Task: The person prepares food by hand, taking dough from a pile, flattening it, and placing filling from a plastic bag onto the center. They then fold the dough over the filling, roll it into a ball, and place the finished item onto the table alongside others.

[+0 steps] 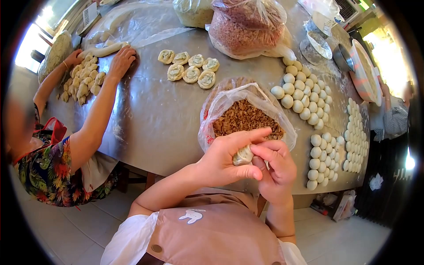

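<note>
Between my two hands is a small pale dough bun, held above the near edge of an open plastic bag of brown crumbly filling (247,115). My left hand (225,159) cups the dough bun (243,155) from the left, fingers reaching over it and thumb below. The fingertips of my right hand (276,165) press on the bun's right side. Rows of round white dough balls (304,95) sit right of the bag, with more dough balls (323,159) nearer the edge. Several open-topped buns (191,74) with a pale green filling lie behind the bag to the left.
At the left, a person's hands (121,62) touch a dough roll (104,51) beside cut dough pieces (84,79). Bags of pink filling (247,28) stand at the back of the metal table (150,110). Bowls (316,46) and another person (395,117) are at the right.
</note>
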The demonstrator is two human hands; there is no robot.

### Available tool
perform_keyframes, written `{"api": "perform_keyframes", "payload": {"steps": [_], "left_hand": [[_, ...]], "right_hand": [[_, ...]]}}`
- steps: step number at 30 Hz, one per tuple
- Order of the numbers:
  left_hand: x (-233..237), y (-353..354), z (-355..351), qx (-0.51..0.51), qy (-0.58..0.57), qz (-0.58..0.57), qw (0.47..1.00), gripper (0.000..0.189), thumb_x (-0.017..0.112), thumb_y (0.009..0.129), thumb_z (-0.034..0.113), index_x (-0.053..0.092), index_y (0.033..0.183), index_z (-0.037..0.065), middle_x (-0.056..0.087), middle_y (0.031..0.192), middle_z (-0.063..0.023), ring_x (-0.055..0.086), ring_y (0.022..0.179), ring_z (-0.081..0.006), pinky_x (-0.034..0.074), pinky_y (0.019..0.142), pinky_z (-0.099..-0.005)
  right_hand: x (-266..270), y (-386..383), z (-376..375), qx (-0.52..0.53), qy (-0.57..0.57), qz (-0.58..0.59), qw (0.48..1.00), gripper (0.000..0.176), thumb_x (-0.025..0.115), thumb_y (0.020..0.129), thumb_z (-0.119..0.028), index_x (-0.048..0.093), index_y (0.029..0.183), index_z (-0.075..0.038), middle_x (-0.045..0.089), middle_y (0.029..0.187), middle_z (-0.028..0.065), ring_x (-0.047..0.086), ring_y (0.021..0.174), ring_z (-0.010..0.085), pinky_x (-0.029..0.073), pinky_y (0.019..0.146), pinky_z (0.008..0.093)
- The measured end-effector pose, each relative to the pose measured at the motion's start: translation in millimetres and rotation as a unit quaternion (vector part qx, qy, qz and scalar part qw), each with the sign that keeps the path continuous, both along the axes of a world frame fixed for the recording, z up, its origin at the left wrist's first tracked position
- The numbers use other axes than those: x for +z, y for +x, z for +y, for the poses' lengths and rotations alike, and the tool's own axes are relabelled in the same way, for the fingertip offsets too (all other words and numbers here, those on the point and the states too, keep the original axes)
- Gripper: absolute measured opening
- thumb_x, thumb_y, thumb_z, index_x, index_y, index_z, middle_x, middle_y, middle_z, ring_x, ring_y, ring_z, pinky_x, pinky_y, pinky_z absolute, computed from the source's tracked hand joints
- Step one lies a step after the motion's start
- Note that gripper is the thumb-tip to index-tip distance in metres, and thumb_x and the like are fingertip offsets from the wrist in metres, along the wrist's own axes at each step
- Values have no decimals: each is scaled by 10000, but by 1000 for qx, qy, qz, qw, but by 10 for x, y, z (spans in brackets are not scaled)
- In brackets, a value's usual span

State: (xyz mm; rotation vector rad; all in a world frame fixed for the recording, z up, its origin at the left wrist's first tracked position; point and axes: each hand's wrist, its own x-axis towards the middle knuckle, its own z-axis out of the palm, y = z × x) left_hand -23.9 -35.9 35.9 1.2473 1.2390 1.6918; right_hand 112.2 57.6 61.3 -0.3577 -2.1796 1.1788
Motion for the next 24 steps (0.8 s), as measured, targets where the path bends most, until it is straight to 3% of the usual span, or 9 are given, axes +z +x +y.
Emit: {"api": "perform_keyframes", "payload": {"steps": [5,8,11,14,17,19,20,23,24], "left_hand": [[-36,45,8,61,-11,63,996,395,727,843,296,623,1083,0,655,938,-118,633,872,-244,498,758,-324],[-40,85,-38,78,-51,5,996,228,687,878,214,616,923,1,634,836,-95,610,777,-208,488,708,-313],[-100,128,-20,130,-26,-39,990,143,633,905,134,597,851,7,610,778,-73,588,726,-192,482,659,-308],[-60,171,-7,185,-70,-123,973,149,590,934,151,604,845,32,626,810,-61,606,760,-184,478,820,-323],[-91,134,86,214,28,26,976,267,506,986,238,612,815,61,643,830,-42,603,856,-146,368,1021,-357],[-139,121,76,127,61,-57,988,503,545,928,475,531,1202,53,610,1153,-113,542,1097,-158,231,1118,-371],[-91,170,90,84,84,-194,974,647,570,895,527,449,1309,46,569,1237,-134,517,1151,-176,249,1110,-373],[-29,-16,7,-63,47,-323,943,1095,719,757,578,131,1504,33,401,1444,-173,438,1282,-258,322,1068,-365],[-23,-32,23,-47,52,-264,962,1064,733,760,548,166,1496,29,417,1430,-171,437,1283,-256,342,1053,-358]], "right_hand": [[49,-19,-37,-2,33,-10,999,242,682,802,63,668,1035,-1,591,961,92,582,795,172,493,691,283],[24,-5,-76,-62,58,-14,996,301,685,807,41,640,1101,-1,579,1003,96,584,861,173,492,729,276],[-56,15,-92,-71,-74,4,995,394,666,846,-19,553,1223,7,553,1105,106,573,964,181,489,805,284],[-184,3,-143,17,-200,-9,980,462,611,904,-74,436,1320,25,511,1211,107,542,1062,184,458,899,294],[-264,-163,-324,44,-349,79,933,459,563,952,-124,386,1351,21,490,1254,95,517,1101,178,422,949,300],[-290,-110,-304,36,-382,41,923,454,542,979,-234,397,1329,16,507,1228,79,505,1115,162,409,957,292],[-316,-100,-302,30,-400,52,915,453,535,983,-263,407,1318,12,515,1217,76,509,1103,154,413,949,289],[-308,-44,-225,58,-455,48,887,462,499,990,-370,444,1263,-2,553,1144,51,521,1004,108,437,881,266],[-283,-39,-209,72,-465,37,881,467,495,989,-384,449,1257,-4,558,1130,46,524,977,101,442,859,261]]}}
